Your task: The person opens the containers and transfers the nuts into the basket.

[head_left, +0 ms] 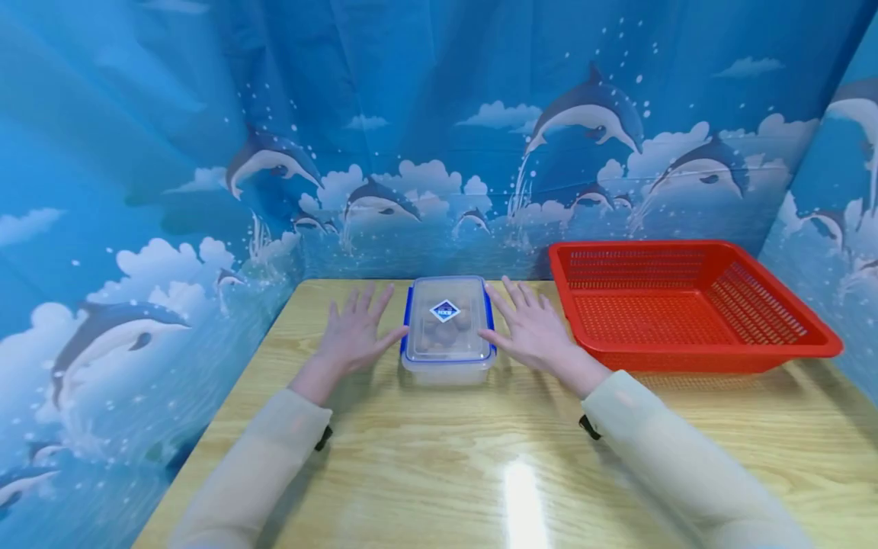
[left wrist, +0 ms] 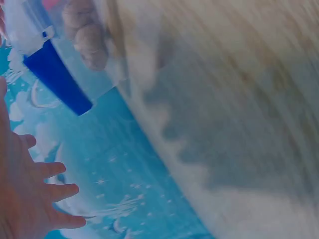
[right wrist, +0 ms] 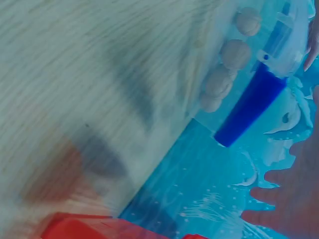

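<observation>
A clear plastic food container (head_left: 444, 366) with blue side clips stands on the table, its lid on and a blue diamond sticker on top. Several round brownish things (right wrist: 236, 55) show through its wall; their kind is not clear. On the container's left, my left hand (head_left: 353, 335) is spread with straight fingers, the thumb close to the left clip. My right hand (head_left: 531, 328) is spread the same way at the right side, its thumb near the lid's edge. Both wrist views show fingers apart beside the blue clips (left wrist: 59, 79), gripping nothing.
A red plastic basket (head_left: 700, 351) with slotted sides stands at the right of the wooden table (head_left: 425, 465). Blue dolphin-printed curtain (head_left: 425, 114) hangs behind the table's far edge and along its left and right sides.
</observation>
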The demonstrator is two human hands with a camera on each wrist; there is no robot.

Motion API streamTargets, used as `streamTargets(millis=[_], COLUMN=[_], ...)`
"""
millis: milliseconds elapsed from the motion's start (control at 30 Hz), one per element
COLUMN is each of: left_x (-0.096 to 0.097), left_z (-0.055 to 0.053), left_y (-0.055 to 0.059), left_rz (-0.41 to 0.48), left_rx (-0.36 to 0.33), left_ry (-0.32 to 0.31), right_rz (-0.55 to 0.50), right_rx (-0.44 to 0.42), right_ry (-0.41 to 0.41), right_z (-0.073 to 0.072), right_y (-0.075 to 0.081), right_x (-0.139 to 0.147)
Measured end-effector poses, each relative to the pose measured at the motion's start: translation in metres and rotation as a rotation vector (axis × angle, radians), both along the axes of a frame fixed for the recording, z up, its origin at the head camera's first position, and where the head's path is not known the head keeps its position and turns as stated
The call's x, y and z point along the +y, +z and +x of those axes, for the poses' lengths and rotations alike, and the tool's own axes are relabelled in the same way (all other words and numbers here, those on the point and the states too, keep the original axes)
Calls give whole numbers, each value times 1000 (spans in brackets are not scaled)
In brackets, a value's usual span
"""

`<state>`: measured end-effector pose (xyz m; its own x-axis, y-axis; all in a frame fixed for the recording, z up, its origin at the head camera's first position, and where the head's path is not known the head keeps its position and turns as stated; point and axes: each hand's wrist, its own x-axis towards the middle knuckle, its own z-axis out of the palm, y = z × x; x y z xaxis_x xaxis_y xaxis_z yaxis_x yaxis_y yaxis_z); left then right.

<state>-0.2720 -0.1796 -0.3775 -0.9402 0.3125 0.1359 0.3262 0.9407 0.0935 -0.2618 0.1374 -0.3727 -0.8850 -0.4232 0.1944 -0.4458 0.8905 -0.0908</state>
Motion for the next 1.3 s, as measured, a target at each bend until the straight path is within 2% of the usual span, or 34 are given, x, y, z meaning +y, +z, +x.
streamTargets(millis=[167, 367, 500, 600, 700, 767, 900, 1067, 1167, 1300], left_x=[2, 5, 6, 7, 9, 10, 12, 15, 16, 18], left_z=[-8, -16, -19, -21, -22, -23, -22, -22, -21, -20], left_y=[-9, -20, -25, -27, -30, -32, -34, -37, -38, -40], left_rz=[79, 173, 321, 460, 562, 606, 630, 664, 738, 890], left_rx=[-75, -130, -191, -253, -310, -348, -399, -418, -435, -519], left_ry=[5, -18, -61, -98, -121, -130, -124, -122, -117, -103], right_rz=[-81, -203, -278, -343, -407, -435, -478, -527, -587, -680], right_rx=[-61, -199, -296, -355, -414, -436, -435, -412, -432, -464], right_ry=[-19, -42, -49, -22, 11, 43, 115, 144, 140, 140], right_z=[-8, -15, -17, -18, -18, -17, -15, -13, -11, -9], right_y=[-10, -18, -24, -27, -27, -28, -32, -37, -39, -40], right_x=[-4, -7, -5, -4, -3, -2, -2, -3, -4, -5])
